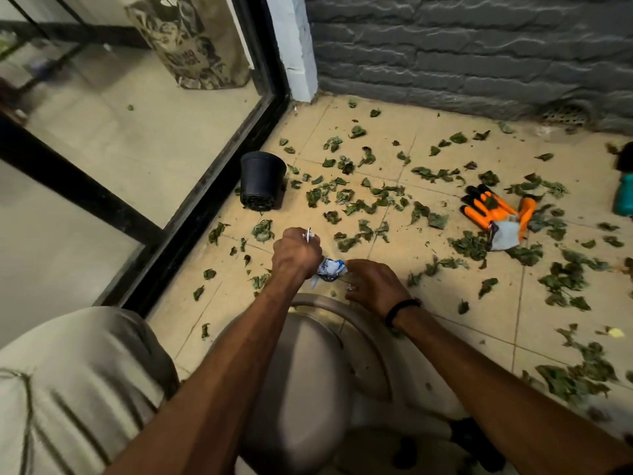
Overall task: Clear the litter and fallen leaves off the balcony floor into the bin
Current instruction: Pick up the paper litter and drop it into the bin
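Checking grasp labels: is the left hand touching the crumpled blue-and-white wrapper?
Touching. The head view shows the left hand gripping the crumpled blue-and-white wrapper, which sticks out of its fist.

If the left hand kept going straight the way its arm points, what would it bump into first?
Probably only scattered leaves on the floor just ahead of the left hand; further along that line lies the tipped black pot. Depth is hard to judge, since the hand may be above the floor.
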{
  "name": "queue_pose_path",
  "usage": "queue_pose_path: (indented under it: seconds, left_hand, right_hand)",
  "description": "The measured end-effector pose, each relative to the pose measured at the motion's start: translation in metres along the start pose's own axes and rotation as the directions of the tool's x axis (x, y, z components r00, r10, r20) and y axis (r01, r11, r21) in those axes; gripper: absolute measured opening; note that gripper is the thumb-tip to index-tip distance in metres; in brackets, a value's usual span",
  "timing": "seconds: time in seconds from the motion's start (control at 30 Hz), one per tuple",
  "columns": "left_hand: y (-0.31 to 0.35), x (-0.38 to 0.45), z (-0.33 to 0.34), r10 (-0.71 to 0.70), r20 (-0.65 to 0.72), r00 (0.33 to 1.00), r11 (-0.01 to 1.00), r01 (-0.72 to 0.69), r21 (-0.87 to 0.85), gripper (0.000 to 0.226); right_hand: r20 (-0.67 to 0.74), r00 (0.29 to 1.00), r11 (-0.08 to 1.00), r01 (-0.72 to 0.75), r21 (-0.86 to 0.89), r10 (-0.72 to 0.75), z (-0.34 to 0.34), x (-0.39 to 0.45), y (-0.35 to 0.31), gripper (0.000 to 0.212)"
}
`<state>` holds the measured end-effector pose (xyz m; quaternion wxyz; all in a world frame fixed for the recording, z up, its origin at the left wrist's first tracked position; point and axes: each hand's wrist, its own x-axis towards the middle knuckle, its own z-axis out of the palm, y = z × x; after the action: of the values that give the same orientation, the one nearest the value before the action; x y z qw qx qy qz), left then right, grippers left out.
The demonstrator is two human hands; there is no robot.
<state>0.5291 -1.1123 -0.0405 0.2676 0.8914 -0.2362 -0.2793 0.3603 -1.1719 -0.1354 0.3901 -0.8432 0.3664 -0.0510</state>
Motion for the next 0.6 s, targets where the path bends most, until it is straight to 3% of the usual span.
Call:
queue_pose_path:
  seconds: [0.13, 0.2, 0.3, 0.37, 0.43, 0.53, 0.6]
  left_hand:
    - [-0.004, -0.011, 0.001, 0.043, 0.021, 0.999, 0.992, -0.040, -0.117, 0.026]
    - [-0.006, -0.013, 0.006, 0.027, 0.056, 0.998, 0.980, -0.015, -0.199, 0.022]
    - [-0.010, -0.008, 0.019, -0.014, 0.094, 0.995, 0.959, 0.040, -0.280, 0.020]
    - [-0.005, -0.009, 0.026, -0.044, 0.116, 0.992, 0.937, 0.082, -0.341, 0.024]
    - [0.005, -0.018, 0.033, -0.051, 0.140, 0.989, 0.918, 0.101, -0.384, 0.021]
    - [0.029, -0.051, 0.040, -0.091, 0.155, 0.984, 0.875, 0.153, -0.459, 0.015]
    - [0.054, -0.078, 0.039, -0.171, 0.146, 0.974, 0.820, 0.223, -0.526, 0.017]
  right_hand:
    - [0.028, 1.000, 0.992, 0.015, -0.123, -0.011, 0.022, 0.005, 0.007, 0.032]
    - [-0.028, 1.000, 0.996, 0.001, -0.085, -0.003, 0.020, 0.006, 0.010, 0.016]
    - [-0.204, 0.965, 0.974, -0.125, 0.192, 0.164, 0.000, 0.005, 0.010, 0.007]
    - [-0.263, 0.903, 0.850, -0.174, 0.498, 0.339, -0.023, 0.000, 0.007, 0.015]
    - [-0.240, 0.877, 0.697, -0.138, 0.703, 0.416, -0.050, -0.010, -0.001, 0.029]
    - [-0.189, 0.890, 0.540, -0.074, 0.838, 0.416, -0.089, -0.036, -0.019, 0.033]
    - [-0.203, 0.883, 0.554, -0.076, 0.829, 0.424, -0.109, -0.060, -0.033, 0.022]
